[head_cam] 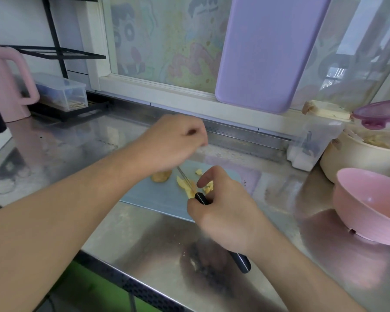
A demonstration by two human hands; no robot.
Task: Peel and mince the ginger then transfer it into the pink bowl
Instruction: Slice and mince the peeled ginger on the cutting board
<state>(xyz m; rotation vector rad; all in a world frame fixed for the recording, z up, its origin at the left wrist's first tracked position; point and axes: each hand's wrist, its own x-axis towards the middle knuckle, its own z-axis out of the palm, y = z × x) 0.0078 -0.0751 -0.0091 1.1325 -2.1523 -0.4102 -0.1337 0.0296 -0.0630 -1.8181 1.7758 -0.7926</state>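
I'm mid-mince: my right hand (223, 212) grips the knife (190, 186) over ginger (185, 185) on the board (158, 199), left hand (173, 143) loosely curled above it, next finer cuts before the pink bowl (369, 206).

Ginger (185, 185): pale yellow peeled pieces and slices, lying on the blue cutting board (158, 199); a brownish unpeeled chunk (160, 176) lies at their left. Pink bowl (369, 206): upright on the steel counter, well apart to the right.

Right hand (225, 212) grips knife (199, 198) over ginger (187, 185).
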